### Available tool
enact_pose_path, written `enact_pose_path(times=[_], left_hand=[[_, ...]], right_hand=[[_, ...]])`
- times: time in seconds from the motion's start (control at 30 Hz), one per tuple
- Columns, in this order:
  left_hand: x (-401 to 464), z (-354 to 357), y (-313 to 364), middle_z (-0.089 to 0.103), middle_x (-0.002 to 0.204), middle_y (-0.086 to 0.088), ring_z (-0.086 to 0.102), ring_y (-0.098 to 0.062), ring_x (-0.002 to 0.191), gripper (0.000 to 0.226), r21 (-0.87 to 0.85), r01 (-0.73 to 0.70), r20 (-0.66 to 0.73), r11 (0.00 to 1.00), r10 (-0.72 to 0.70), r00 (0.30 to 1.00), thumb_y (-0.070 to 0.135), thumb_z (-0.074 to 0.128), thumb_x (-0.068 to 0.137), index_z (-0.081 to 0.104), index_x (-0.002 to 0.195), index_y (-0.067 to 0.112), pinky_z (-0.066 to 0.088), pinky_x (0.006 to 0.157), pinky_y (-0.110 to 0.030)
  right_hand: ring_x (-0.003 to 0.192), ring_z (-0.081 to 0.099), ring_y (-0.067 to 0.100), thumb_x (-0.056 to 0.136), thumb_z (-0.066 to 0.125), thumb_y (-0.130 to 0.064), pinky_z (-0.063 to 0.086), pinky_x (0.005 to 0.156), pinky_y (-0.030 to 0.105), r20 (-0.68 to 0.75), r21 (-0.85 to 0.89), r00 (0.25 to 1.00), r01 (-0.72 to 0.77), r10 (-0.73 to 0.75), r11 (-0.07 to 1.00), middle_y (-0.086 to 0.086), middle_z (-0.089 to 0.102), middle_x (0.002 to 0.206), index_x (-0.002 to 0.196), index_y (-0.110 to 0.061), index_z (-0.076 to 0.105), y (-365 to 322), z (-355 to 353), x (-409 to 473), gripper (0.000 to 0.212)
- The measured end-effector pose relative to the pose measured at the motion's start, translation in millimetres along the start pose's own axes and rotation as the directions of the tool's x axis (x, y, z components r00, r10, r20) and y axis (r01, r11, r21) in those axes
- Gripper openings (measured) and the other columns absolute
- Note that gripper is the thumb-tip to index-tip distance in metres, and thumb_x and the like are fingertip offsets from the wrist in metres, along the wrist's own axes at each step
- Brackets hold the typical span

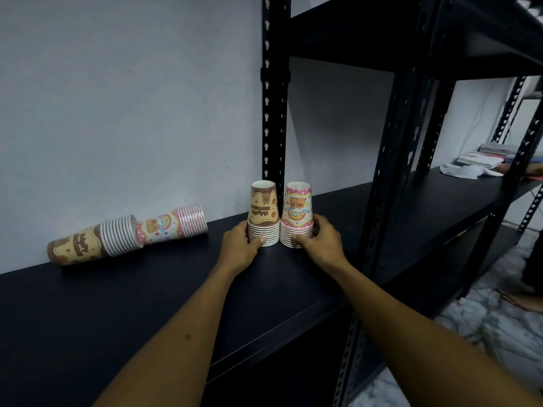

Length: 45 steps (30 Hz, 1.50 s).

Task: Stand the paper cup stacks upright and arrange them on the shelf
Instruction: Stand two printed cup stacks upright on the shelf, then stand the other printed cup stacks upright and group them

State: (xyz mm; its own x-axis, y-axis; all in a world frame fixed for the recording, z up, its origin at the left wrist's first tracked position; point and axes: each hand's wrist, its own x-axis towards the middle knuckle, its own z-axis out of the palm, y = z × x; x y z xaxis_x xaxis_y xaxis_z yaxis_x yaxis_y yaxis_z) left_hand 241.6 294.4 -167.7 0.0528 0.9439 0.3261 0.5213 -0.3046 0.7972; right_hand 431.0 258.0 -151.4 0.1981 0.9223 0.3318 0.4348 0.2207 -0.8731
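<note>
Two paper cup stacks stand mouth-down side by side on the black shelf, near the upright post. My left hand grips the base of the brown stack. My right hand grips the base of the pink stack. Further left, against the wall, a second brown stack and a second pink stack lie on their sides, end to end.
A black perforated post rises just behind the standing stacks. An upper shelf board hangs overhead. To the right, the adjoining shelf carries folded cloths and papers. Light tiled floor lies below right.
</note>
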Motion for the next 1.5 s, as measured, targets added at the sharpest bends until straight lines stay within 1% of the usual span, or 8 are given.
enact_pose_path(times=[0.23, 0.4, 0.6, 0.8, 0.97, 1.07, 1.37, 1.5], left_hand=[[-3.4, -2.7, 3.4, 0.063, 0.128, -0.003, 0.060, -0.020, 0.117, 0.055, -0.024, 0.039, 0.024, 0.999, -0.038, 0.999, 0.020, 0.070, 0.080, 0.051, 0.131, 0.015, 0.047, 0.102, -0.034], [-19.5, -12.9, 4.3, 0.042, 0.148, -0.014, 0.044, -0.028, 0.133, 0.076, 0.106, 0.113, -0.011, 0.988, -0.113, 0.994, 0.023, 0.066, 0.085, 0.028, 0.149, 0.006, 0.038, 0.106, -0.032], [-51.9, -44.8, -6.3, 0.063, 0.125, -0.007, 0.059, -0.020, 0.112, 0.039, 0.294, 0.067, 0.033, 0.953, -0.080, 0.996, 0.027, 0.064, 0.086, 0.062, 0.124, 0.015, 0.048, 0.096, -0.031], [-88.0, -91.6, -16.0, 0.066, 0.121, -0.002, 0.061, -0.019, 0.110, 0.034, 0.417, 0.004, 0.099, 0.909, -0.049, 0.994, 0.038, 0.059, 0.089, 0.066, 0.117, 0.020, 0.049, 0.096, -0.036], [-113.2, -134.5, -31.6, 0.066, 0.120, 0.000, 0.061, -0.016, 0.109, 0.036, 0.446, 0.037, 0.080, 0.894, -0.081, 0.993, 0.044, 0.060, 0.087, 0.065, 0.117, 0.024, 0.049, 0.096, -0.035], [-125.6, -162.8, -42.3, 0.065, 0.121, 0.002, 0.060, -0.014, 0.109, 0.039, 0.459, 0.067, 0.069, 0.886, -0.111, 0.991, 0.048, 0.060, 0.086, 0.065, 0.118, 0.025, 0.048, 0.096, -0.035], [-125.0, -215.9, -78.3, 0.069, 0.106, 0.002, 0.062, -0.014, 0.101, 0.014, 0.403, 0.223, -0.232, 0.888, -0.136, 0.963, 0.027, 0.065, 0.086, 0.071, 0.097, 0.021, 0.048, 0.083, -0.027], [-112.7, -227.9, -91.3, 0.065, 0.109, -0.006, 0.060, -0.020, 0.102, 0.028, 0.340, 0.272, -0.438, 0.900, -0.104, 0.893, 0.022, 0.068, 0.083, 0.065, 0.110, 0.015, 0.049, 0.084, -0.031]], right_hand=[[0.100, 0.057, 0.011, 0.079, 0.075, -0.012, 0.045, 0.085, 0.023, 0.013, -0.034, 1.000, 0.023, -0.022, 0.999, 0.008, 0.063, 0.125, 0.133, -0.011, 0.051, -3.6, -1.6, -3.0, 0.059], [0.106, 0.058, 0.013, 0.082, 0.074, -0.017, 0.045, 0.085, 0.024, -0.010, -0.030, 1.000, -0.012, 0.012, 0.999, 0.008, 0.063, 0.126, 0.129, -0.008, 0.054, -5.5, -6.6, -11.5, 0.052], [0.099, 0.056, 0.012, 0.083, 0.073, -0.020, 0.045, 0.083, 0.025, -0.039, -0.127, 0.999, -0.004, -0.001, 0.992, 0.011, 0.063, 0.124, 0.129, -0.003, 0.054, -8.9, -8.8, -38.2, 0.052], [0.107, 0.062, 0.025, 0.083, 0.072, -0.031, 0.049, 0.090, 0.034, 0.159, -0.328, 0.987, 0.087, -0.036, 0.941, 0.010, 0.067, 0.116, 0.119, -0.007, 0.062, -23.3, 2.5, -63.0, 0.045], [0.122, 0.053, 0.025, 0.086, 0.064, -0.044, 0.045, 0.099, 0.037, 0.399, -0.485, 0.916, 0.237, -0.028, 0.842, 0.009, 0.056, 0.134, 0.136, -0.009, 0.048, -44.1, 41.7, -74.4, 0.063], [0.120, 0.053, 0.025, 0.091, 0.058, -0.042, 0.044, 0.098, 0.036, 0.472, -0.483, 0.876, 0.355, -0.104, 0.800, 0.011, 0.056, 0.132, 0.131, -0.007, 0.050, -56.0, 72.7, -75.2, 0.054], [0.131, 0.044, 0.027, 0.089, 0.059, -0.042, 0.039, 0.106, 0.038, 0.514, -0.447, 0.814, 0.524, -0.271, 0.725, 0.013, 0.045, 0.143, 0.141, -0.009, 0.038, -67.6, 147.9, -42.4, 0.065], [0.119, 0.047, 0.030, 0.081, 0.070, -0.035, 0.046, 0.096, 0.043, 0.442, -0.452, 0.770, 0.634, -0.460, 0.627, 0.013, 0.047, 0.130, 0.132, -0.010, 0.043, -70.7, 169.8, -20.9, 0.063]])
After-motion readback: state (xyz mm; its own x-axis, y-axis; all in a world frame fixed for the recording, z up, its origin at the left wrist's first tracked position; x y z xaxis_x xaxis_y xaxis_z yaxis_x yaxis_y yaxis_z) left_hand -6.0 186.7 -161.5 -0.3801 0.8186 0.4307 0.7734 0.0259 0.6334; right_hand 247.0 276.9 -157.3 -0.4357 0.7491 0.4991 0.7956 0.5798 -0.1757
